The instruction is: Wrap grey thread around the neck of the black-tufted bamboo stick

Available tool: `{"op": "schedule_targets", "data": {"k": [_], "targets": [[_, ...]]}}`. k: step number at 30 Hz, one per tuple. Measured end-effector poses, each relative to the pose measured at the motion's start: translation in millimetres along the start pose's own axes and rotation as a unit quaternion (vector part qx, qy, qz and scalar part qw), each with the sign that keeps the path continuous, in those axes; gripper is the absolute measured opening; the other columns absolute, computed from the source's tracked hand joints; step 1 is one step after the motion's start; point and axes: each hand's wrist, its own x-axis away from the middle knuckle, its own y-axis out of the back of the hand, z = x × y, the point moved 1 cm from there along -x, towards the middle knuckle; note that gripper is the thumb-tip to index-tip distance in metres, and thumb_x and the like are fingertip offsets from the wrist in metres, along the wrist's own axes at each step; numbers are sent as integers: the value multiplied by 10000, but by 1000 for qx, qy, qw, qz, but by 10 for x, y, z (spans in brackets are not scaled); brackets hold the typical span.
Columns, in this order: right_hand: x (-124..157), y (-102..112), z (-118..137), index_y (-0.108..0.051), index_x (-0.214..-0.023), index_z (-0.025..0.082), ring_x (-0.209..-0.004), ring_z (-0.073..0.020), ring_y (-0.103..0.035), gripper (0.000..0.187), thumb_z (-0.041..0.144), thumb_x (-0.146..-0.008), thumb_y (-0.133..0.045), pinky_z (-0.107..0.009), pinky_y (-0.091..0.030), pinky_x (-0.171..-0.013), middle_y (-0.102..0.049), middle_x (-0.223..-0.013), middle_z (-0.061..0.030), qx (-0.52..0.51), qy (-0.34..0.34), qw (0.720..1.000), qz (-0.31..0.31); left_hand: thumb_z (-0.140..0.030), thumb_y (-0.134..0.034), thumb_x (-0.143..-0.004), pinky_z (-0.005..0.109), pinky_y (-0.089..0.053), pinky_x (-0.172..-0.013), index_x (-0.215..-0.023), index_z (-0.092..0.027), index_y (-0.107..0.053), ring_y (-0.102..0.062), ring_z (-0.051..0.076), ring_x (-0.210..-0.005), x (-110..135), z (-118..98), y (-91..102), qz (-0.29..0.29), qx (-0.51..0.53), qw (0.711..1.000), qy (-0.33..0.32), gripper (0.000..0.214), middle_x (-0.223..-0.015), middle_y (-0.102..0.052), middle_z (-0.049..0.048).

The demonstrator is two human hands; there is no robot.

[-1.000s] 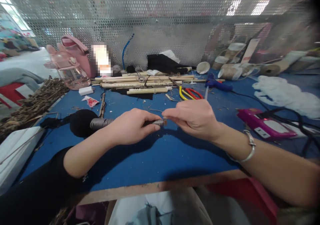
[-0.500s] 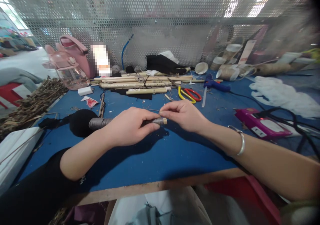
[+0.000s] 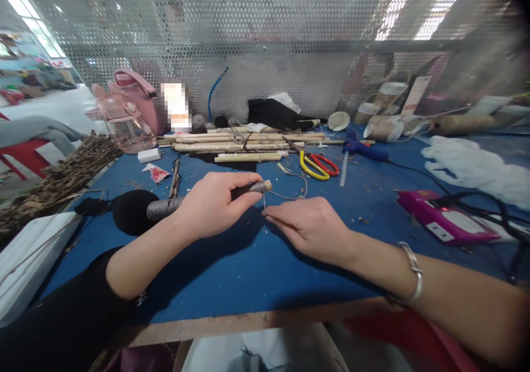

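Observation:
My left hand (image 3: pixel 215 203) is closed round a stick wrapped in grey cord (image 3: pixel 162 208). The stick's pale bare tip (image 3: pixel 268 185) pokes out past my thumb and forefinger. At its other end is a black ball (image 3: pixel 133 212). My right hand (image 3: pixel 310 226) pinches a thin grey cord (image 3: pixel 264 201) just below the tip and holds it taut against the stick. A loose length of cord (image 3: pixel 305 184) curls over the blue table behind my right hand.
Scissors (image 3: pixel 314 165) with yellow and red handles lie behind my hands, beside a blue glue gun (image 3: pixel 364 147). Bamboo sticks (image 3: pixel 232 147) line the back. A purple power strip (image 3: pixel 443 214) sits at right, a pink-lidded bottle (image 3: pixel 130 132) and dry twigs (image 3: pixel 91 159) at left.
My right hand has moved down and toward me, drawing the cord below the stick. The stick's tip has risen slightly in my left hand. The whole view has shifted a little.

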Motion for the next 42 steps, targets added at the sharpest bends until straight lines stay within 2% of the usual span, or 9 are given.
{"op": "schedule_targets", "data": {"k": [3, 6, 15, 20, 25, 30, 35, 37, 42], "targets": [[46, 119, 60, -655, -882, 158, -572, -127, -533, 237, 149, -831, -423, -247, -334, -543, -624, -627, -27, 145, 115, 982, -45, -395, -479, -825, 254, -442, -786, -1105, -260, -626, -597, 184, -938, 0, -6, -33, 33, -13, 999, -4, 344, -1073, -662, -4], [45, 234, 28, -649, -835, 183, -531, -126, -500, 217, 153, -826, -434, -252, -316, -514, -587, -571, -13, 207, 172, 957, -105, -356, -471, -833, 234, -443, -730, -1071, -259, -640, -610, 163, -846, 5, -37, -77, 83, -16, 996, -16, 308, -977, -686, -14], [-20, 254, -193, -678, -865, 235, -649, -124, -561, 174, 230, -851, -505, -244, -394, -595, -654, -726, -13, 109, 130, 975, -144, -353, -501, -812, 242, -452, -755, -1098, -248, -635, -627, 180, -871, 36, -64, -152, 137, -5, 990, -43, 333, -994, -693, 18], [-86, 219, -215, -694, -791, 181, -663, -130, -579, 169, 234, -832, -539, -249, -420, -633, -659, -693, -30, -5, 59, 989, -136, -349, -475, -833, 240, -449, -749, -1108, -255, -626, -627, 179, -878, 36, -90, -135, 138, -14, 989, -55, 327, -1014, -687, 5], [-154, 160, -229, -691, -722, 160, -629, -118, -561, 133, 210, -779, -582, -230, -413, -599, -655, -683, -20, -167, -71, 980, -82, -338, -470, -842, 239, -442, -756, -1131, -265, -610, -624, 170, -878, 43, -101, -119, 129, -10, 989, -65, 330, -1030, -680, 0], [-169, 62, -290, -681, -683, 139, -513, -84, -450, 154, 272, -726, -615, -221, -341, -502, -567, -557, 13, -301, -212, 929, 21, -349, -490, -829, 226, -431, -645, -1065, -266, -632, -615, 152, -744, 56, -104, -124, 119, -29, 992, -43, 288, -859, -695, -12], [-141, 4, -280, -674, -782, 127, -430, -62, -354, 252, 363, -739, -598, -210, -269, -421, -471, -491, 40, -404, -269, 873, 51, -356, -502, -820, 229, -433, -620, -1090, -264, -608, -606, 147, -721, 48, -104, -79, 72, -36, 996, -23, 305, -857, -689, -10], [-126, -5, -243, -666, -772, 125, -425, -64, -370, 280, 380, -785, -551, -207, -281, -421, -481, -497, 34, -386, -251, 886, 60, -342, -484, -831, 244, -453, -706, -1088, -265, -616, -615, 162, -837, 38, -98, -54, 50, -21, 998, -28, 299, -982, -682, -4], [-55, -14, -99, -688, -804, 174, -626, -118, -571, 215, 259, -846, -495, -231, -413, -602, -653, -684, -20, -156, -82, 984, 10, -396, -478, -828, 290, -454, -847, -1124, -253, -608, -585, 201, -1012, 18, -60, -22, -12, -7, 1000, -4, 354, -1127, -642, 15]]}}
